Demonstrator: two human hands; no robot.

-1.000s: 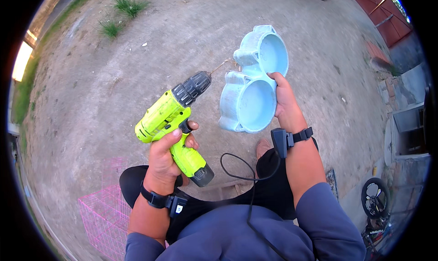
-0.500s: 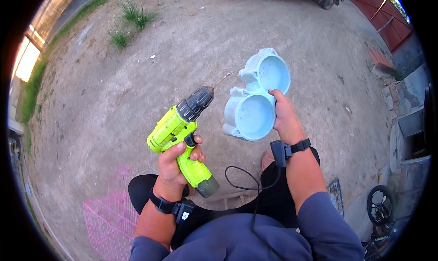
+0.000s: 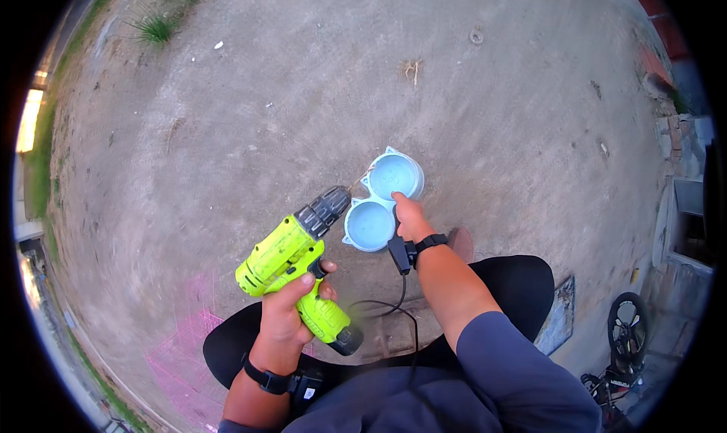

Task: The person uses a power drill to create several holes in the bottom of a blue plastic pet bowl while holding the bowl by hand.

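Observation:
My left hand [image 3: 291, 304] is wrapped round the grip of a lime-green cordless drill [image 3: 280, 255] with a black chuck. Its thin bit points up and to the right, its tip at the edge of the bowl; whether they touch I cannot tell. With my right hand [image 3: 411, 219] I grip a light blue double pet bowl [image 3: 371, 225] near the joint between its two round cups, thumb on the rim. Both cups face up and have small ear-shaped points on their rims. The fingers under the bowl are hidden.
Pink wire cage [image 3: 185, 350] stands on the dirt ground [image 3: 250, 122] at the lower left. A black cable [image 3: 415, 334] runs from my right wrist across my lap. At the right lie a flat panel [image 3: 558, 319] and a wheel [image 3: 628, 333]; grass [image 3: 155, 28] grows at the upper left.
The double bowl has gone lower, nearer the ground, and leftward toward the drill bit. The drill has shifted slightly down. My view has tilted downward.

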